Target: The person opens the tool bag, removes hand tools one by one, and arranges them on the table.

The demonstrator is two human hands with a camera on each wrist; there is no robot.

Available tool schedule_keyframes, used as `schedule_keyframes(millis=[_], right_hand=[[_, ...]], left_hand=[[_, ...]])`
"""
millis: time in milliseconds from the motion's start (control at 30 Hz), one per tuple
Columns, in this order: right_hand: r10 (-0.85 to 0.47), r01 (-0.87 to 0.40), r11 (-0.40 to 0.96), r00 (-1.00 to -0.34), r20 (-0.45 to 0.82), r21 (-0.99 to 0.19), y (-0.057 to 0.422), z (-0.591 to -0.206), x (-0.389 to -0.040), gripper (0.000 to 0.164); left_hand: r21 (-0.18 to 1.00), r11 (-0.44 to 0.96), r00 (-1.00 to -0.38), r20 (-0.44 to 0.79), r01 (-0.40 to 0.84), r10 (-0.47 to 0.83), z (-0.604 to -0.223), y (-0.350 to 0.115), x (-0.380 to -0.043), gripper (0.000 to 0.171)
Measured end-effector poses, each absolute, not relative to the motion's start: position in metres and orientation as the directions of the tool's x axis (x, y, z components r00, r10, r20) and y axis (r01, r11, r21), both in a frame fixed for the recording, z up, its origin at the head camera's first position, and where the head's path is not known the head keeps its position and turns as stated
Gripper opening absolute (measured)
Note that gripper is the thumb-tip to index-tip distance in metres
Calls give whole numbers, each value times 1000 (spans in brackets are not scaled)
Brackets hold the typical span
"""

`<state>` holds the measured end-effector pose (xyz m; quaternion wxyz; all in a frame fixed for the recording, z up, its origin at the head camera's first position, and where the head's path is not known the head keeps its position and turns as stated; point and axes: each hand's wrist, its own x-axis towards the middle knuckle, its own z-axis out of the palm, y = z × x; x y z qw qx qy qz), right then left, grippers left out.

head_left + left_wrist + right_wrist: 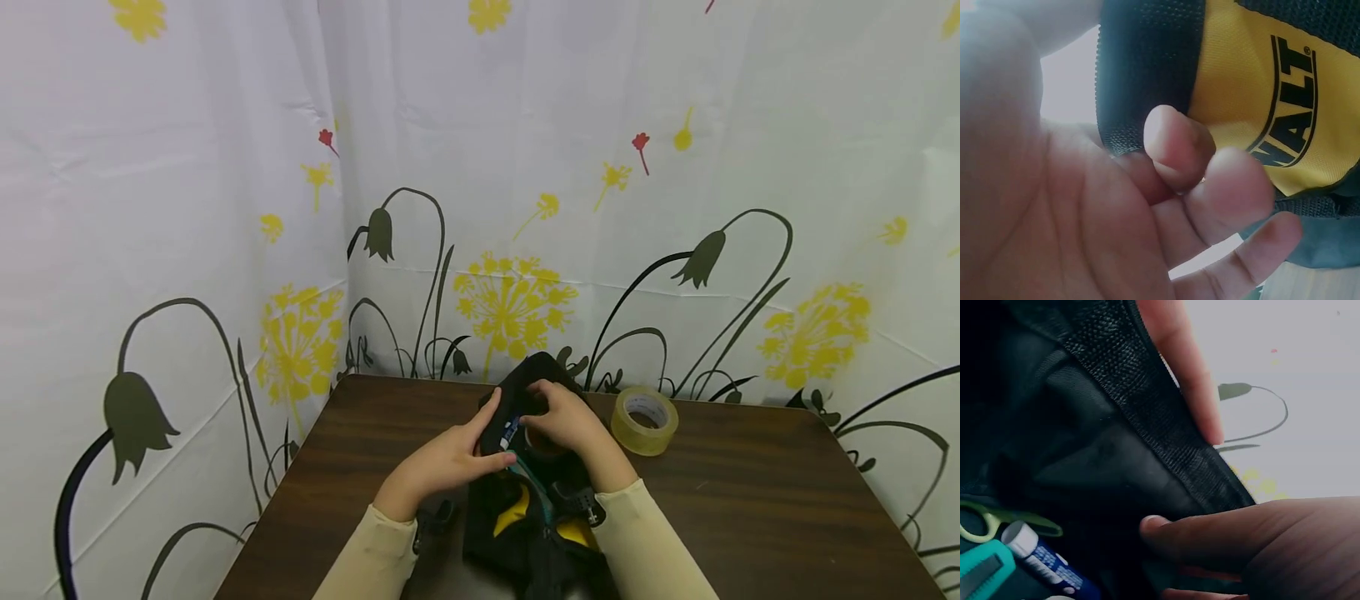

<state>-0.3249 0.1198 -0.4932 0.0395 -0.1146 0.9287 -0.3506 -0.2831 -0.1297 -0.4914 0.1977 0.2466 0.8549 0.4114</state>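
A black-and-yellow fabric tool bag [487,542] stands unzipped on the table. My left hand [442,458] holds its left rim, the index finger along the outside and the thumb on the inner side. In the left wrist view its other fingers [1229,194] lie loosely bent beside the yellow lettered panel [1285,106]. My right hand [570,425] reaches into the opening with thumb and fingers apart; nothing clearly shows between them. Inside the bag lie a blue glue stick [1054,569] with a white cap, green-handled scissors [991,528] and a teal plastic tool [985,569]. The bag's depths are dark.
A roll of clear packing tape [645,421] stands on the brown wooden table [750,500], to the right of the bag. Behind the table hangs a white curtain [420,125] with printed flowers. Black straps [573,500] circle both wrists.
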Motion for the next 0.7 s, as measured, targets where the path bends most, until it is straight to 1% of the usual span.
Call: schedule_keyframes(millis=[133,267,367,467,700], right_hand=[[-241,-152,740,-969,-47,-655,122,-502,-324,59],[-218,-82,765,-966,-138,-639,124,-512,-322,68],[-198,-44,783,-963,-182,-621,124,-520,-323,76],[-192,-41,794,-963,-186,-607,122,-526,-325,81],[-168,-14,804,-964,-205,-594,119,-529,-325,85]], left_hand=[[797,541,-798,-131,268,588,-490,-129,-282,106],[789,547,-798,-124,281,589,-489,-129,-281,107],[781,553,-799,-121,290,589,-489,-129,-281,107],[770,562,-799,-117,303,590,-489,-129,-282,107],[754,579,-802,-120,310,585,-490,-129,-283,107]])
